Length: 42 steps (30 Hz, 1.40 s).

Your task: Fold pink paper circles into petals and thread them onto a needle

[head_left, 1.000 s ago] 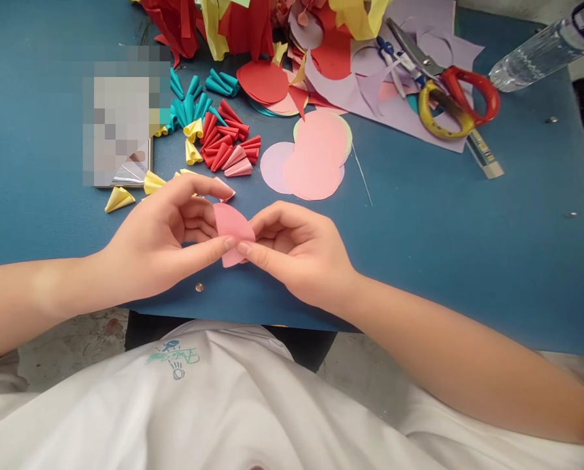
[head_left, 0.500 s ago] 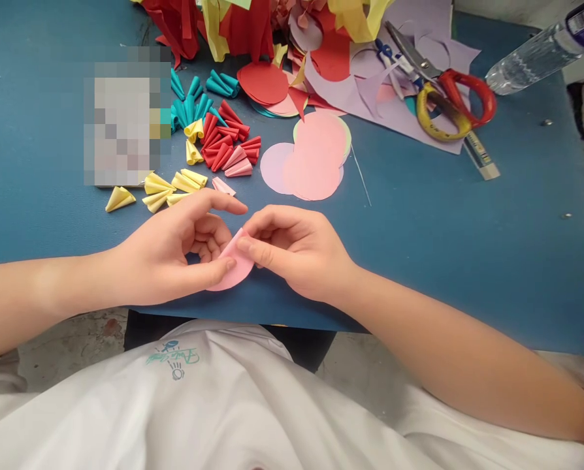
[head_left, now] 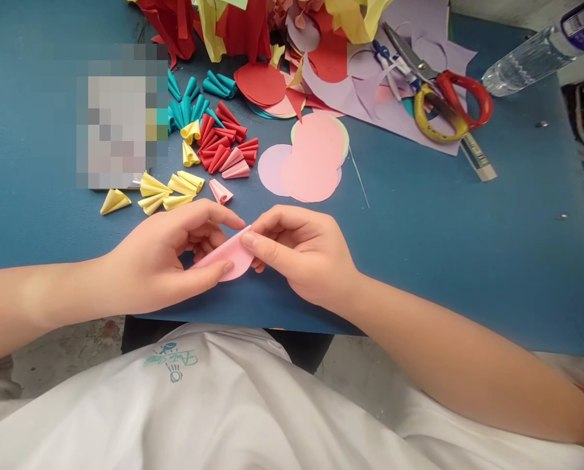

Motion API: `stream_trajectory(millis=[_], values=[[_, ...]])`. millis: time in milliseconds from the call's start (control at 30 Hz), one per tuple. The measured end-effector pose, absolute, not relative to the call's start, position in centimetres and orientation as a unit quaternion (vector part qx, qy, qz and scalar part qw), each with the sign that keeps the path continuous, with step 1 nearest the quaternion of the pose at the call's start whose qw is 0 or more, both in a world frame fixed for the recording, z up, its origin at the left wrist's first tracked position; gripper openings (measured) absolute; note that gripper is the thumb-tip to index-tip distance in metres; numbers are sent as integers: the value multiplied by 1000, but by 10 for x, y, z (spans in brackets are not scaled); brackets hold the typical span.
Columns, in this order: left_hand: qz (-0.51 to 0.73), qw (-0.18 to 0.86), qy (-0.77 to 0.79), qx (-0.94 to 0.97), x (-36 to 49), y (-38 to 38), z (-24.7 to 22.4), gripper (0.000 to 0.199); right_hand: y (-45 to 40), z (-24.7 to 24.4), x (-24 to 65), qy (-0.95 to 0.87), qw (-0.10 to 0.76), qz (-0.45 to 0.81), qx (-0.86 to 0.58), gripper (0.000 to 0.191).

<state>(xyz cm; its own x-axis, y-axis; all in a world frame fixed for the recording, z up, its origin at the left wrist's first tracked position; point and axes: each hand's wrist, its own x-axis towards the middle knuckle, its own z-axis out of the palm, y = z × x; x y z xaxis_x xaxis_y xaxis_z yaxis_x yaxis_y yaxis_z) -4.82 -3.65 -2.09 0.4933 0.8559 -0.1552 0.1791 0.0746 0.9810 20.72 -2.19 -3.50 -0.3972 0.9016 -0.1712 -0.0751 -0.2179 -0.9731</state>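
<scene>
A pink paper piece (head_left: 233, 258), curled along its upper edge, is held between my two hands near the table's front edge. My left hand (head_left: 189, 251) has its thumb on the paper's lower face, with the other fingers behind it. My right hand (head_left: 292, 251) pinches the paper's right end between thumb and fingers. Just beyond my hands lie a small pink cone (head_left: 221, 191), several yellow cones (head_left: 184, 183), red cones (head_left: 218, 143) and teal cones (head_left: 189, 104). Overlapping pink paper circles (head_left: 314, 156) lie farther right, beside a thin white stick (head_left: 359, 176).
Scissors (head_left: 441, 111) with red and yellow handles rest on purple paper scraps (head_left: 434, 140). A plastic bottle (head_left: 522, 62) lies at the back right of the blue table (head_left: 443, 241). Crumpled red paper (head_left: 247, 29) and a blurred-out object (head_left: 118, 130) are at the back.
The pink paper has been curled further along its upper edge. My left index finger has come down closer to the paper and my right fingertips.
</scene>
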Motion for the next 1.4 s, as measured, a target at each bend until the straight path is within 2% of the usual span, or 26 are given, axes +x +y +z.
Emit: stream_trajectory(millis=[200,667,933,1100,1233,1400], values=[[288,584,424,630,-42,-37,-15,25,-24,-38,206,-522,384,642,-410,38],[308,598,426,606,-44,-38,-14,29,-27,-37,209,-534,366,633,-425,49],[318,570,455,607,-45,-42,-17,34,-31,-39,207,-528,423,619,-399,34],[259,575,484,606,-43,-44,-8,30,-28,-39,207,-523,408,626,-411,43],[227,554,510,618,-42,-44,-1,41,-28,-41,206,-532,418,618,-400,40],[214,504,510,664,-41,-41,4,30,-29,-42,203,-540,464,603,-361,32]])
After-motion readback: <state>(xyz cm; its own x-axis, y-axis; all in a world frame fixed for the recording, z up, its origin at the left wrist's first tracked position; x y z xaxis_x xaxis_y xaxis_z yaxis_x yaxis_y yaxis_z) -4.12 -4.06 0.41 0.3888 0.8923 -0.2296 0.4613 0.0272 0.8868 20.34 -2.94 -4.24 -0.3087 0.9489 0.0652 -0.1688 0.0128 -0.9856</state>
